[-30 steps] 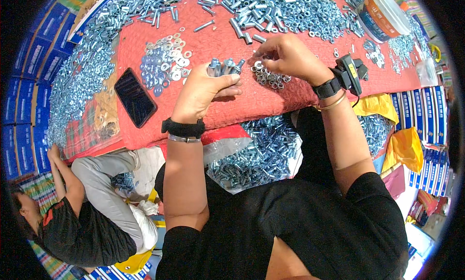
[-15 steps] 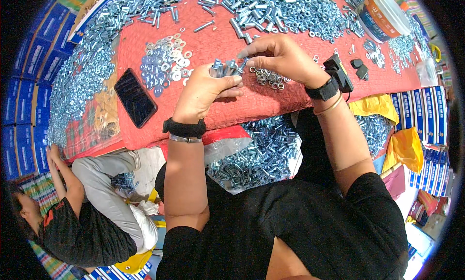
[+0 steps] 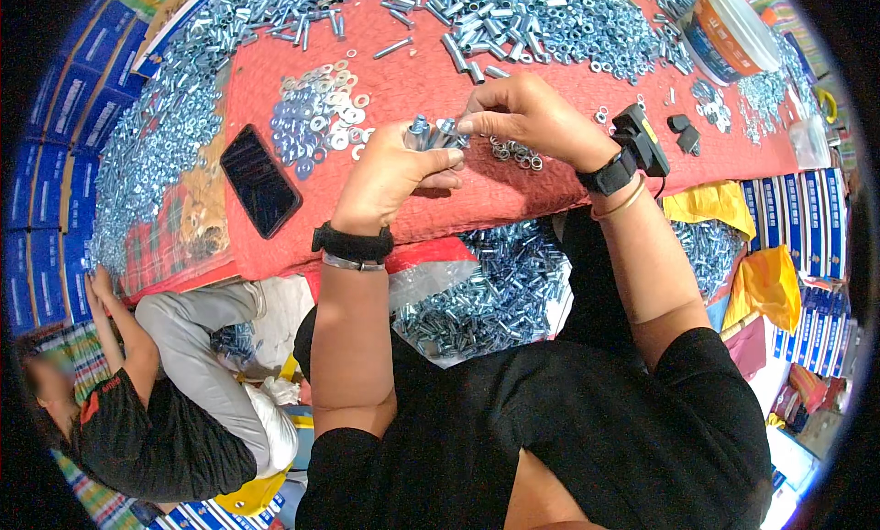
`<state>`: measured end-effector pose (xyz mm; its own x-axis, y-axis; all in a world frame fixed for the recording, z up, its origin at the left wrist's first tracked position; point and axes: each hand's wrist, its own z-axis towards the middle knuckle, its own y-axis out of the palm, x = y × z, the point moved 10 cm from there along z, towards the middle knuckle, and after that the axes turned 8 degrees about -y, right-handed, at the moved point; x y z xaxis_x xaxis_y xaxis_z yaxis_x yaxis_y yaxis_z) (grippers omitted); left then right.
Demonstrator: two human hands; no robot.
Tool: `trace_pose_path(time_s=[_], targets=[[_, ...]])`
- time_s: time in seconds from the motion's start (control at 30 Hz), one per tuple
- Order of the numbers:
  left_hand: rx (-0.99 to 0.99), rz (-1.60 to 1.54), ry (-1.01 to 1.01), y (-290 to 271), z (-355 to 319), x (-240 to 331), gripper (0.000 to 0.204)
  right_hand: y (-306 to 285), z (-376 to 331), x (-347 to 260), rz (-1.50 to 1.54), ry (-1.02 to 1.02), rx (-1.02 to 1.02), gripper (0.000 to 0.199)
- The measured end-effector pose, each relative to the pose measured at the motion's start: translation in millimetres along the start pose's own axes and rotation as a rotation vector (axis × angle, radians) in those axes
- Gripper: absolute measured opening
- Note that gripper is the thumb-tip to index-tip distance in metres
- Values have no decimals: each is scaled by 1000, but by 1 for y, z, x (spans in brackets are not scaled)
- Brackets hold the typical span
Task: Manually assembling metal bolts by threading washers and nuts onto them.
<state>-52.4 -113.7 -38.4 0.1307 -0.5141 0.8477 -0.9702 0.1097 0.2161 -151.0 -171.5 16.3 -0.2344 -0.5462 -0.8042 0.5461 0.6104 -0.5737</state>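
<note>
My left hand is closed around a small bunch of silvery metal bolts, their ends sticking up above the fingers. Close beside them, my right hand has thumb and forefinger pinched together at the top of the bunch's right end. Whatever lies between those fingertips is too small and hidden to name. Just below the right hand, a little heap of metal rings rests on the red cloth. Flat washers are spread to the left of my left hand.
A dark phone lies left of the washers. Metal sleeves and bolts pile along the far side, near a white bucket. A black device sits by my right wrist. Another person sits at left. More bolts fill a bag below.
My right hand's fingertips have shifted slightly down, closer to the bolt ends. The left hand keeps its hold on the bunch, and the whole view has moved slightly.
</note>
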Motion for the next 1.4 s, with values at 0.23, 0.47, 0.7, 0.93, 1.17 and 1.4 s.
trace_pose_path(time_s=[0.23,0.47,0.7,0.93,1.17,1.4], targets=[[11,-7,-7,0,-1,1,17,-1,-2,1,172,-52,45,19],[7,-36,-27,-2,0,-2,20,5,-3,-2,284,-56,-41,22],[17,-17,-2,-4,0,-1,18,8,-2,0,212,-44,-100,20],[11,16,-39,-4,-1,-5,17,9,0,-3,89,-97,-118,19],[13,-3,-39,-3,-3,-2,15,3,-2,3,294,-21,38,20],[22,-7,-23,-2,-5,-1,18,4,2,5,-47,146,-84,20]])
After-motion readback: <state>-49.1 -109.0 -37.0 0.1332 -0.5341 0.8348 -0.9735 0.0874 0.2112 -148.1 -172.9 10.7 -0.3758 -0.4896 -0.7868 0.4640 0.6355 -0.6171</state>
